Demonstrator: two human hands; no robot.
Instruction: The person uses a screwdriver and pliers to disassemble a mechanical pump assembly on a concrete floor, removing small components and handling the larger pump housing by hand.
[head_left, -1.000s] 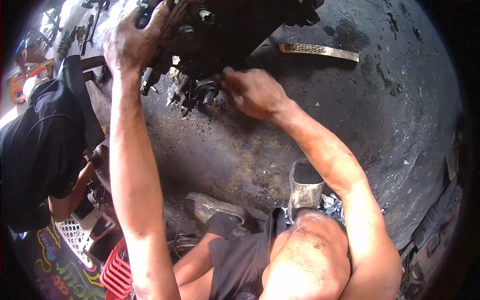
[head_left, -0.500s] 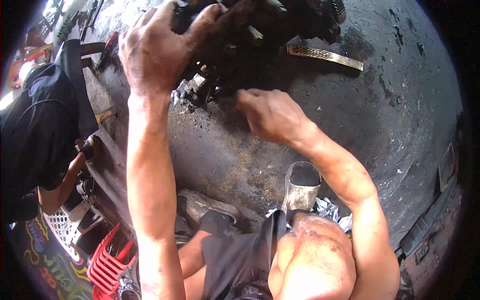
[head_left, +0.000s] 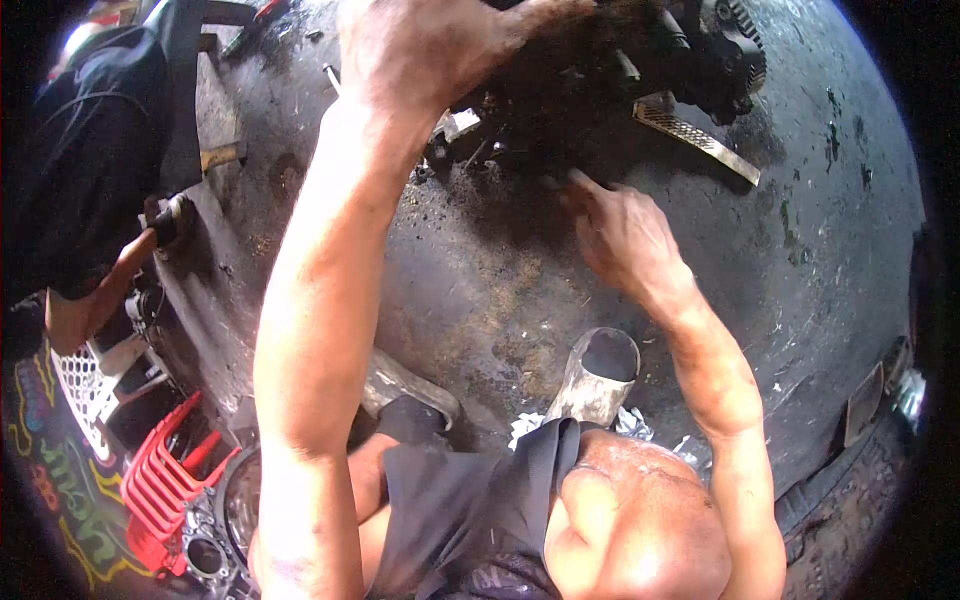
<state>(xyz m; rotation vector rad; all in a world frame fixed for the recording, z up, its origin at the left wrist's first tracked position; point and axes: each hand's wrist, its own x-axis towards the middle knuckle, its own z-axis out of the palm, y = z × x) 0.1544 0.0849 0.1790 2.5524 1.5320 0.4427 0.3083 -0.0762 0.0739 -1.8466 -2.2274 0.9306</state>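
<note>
A dark, greasy engine assembly [head_left: 570, 80] fills the top centre, with a toothed wheel [head_left: 740, 45] at its right end. My left hand [head_left: 420, 50] grips the assembly from the left, its fingers partly hidden against it. My right hand [head_left: 625, 235] is just below the assembly, fingers curled toward its shadowed underside; what they hold, if anything, is too dark to make out. Small dirty metal pieces [head_left: 460, 130] lie between my hands, and a perforated metal strip [head_left: 720, 150] lies on the dark floor [head_left: 820, 250] to the right.
A co-worker in dark clothing [head_left: 100, 160] is close at left. Red plastic [head_left: 170, 480], a white perforated piece [head_left: 85, 390] and a metal casing [head_left: 205, 550] lie at lower left. Worn footwear [head_left: 580, 390] is below my hands. Dark flat pieces [head_left: 830, 470] line the right edge.
Both my hands have moved rightward in the picture along with the assembly. My right hand has also dropped lower. The view has shifted, bringing the floor objects at left higher.
</note>
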